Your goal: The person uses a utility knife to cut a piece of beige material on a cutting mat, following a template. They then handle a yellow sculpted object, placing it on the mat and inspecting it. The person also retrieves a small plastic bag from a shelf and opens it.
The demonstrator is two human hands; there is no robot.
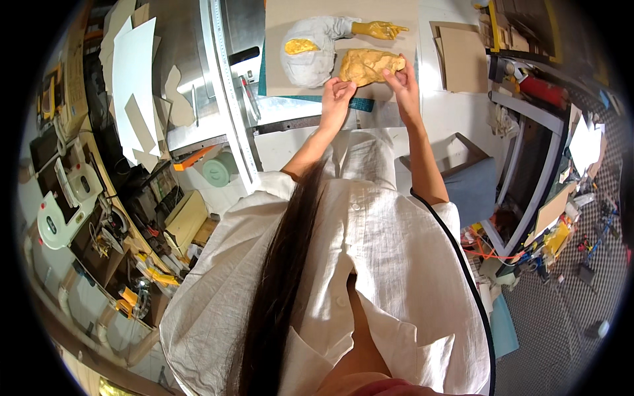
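Note:
A lumpy ochre-yellow piece is held between my two hands at the top of the view. My left hand has its fingers closed at the piece's lower left end, and my right hand grips its right end with the thumb below. Behind and left of it lies a grey wrapped form with a yellow patch on it. A yellow model hand pokes out from the grey form's upper right, pointing right. These sit on a beige board over a green cutting mat.
A long white straightedge crosses the metal table at left, beside paper offcuts. Beige boards lie at right, with a grey seat below. A cluttered workbench lines the left; shelving and scattered items line the right.

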